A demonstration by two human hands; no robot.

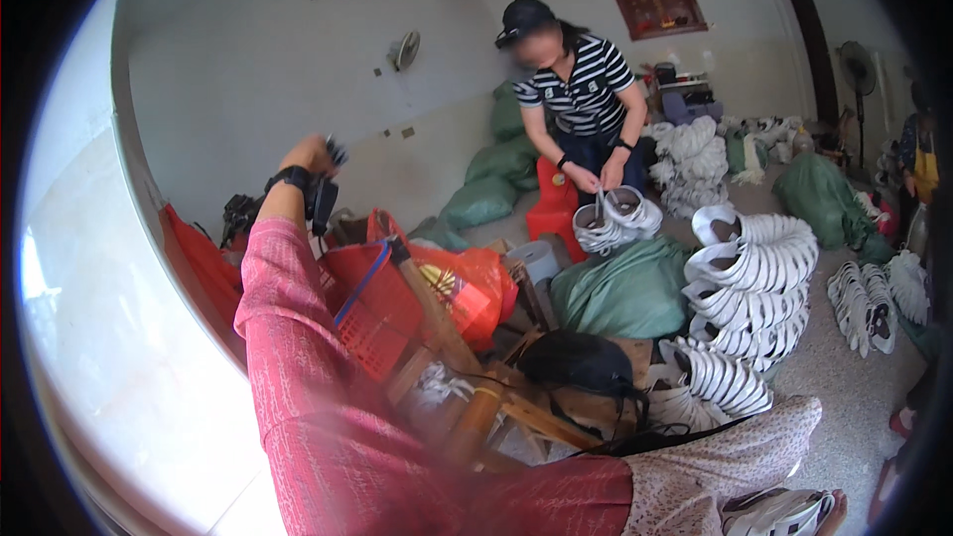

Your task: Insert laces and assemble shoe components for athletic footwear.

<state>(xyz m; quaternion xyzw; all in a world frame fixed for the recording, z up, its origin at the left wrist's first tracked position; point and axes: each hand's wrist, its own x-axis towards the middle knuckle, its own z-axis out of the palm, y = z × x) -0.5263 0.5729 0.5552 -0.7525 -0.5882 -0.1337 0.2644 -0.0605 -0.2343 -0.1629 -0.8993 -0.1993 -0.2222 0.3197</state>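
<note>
Your left hand [310, 154], raised above the red basket [369, 310], pinches a small dark object [336, 152] whose long axis is unclear.

We are seeing matt woven cloth on the pink sleeve [298, 377], glossy thin plastic on the orange bag [476, 288], moulded plastic mesh on the red basket [372, 323], rough bare wood on the frame [452, 342], and coarse woven sacks [620, 288] in dull green.

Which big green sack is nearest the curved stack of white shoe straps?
The green sack in the middle of the floor; it lies right beside the white stack, while the other sacks sit farther back.
</note>
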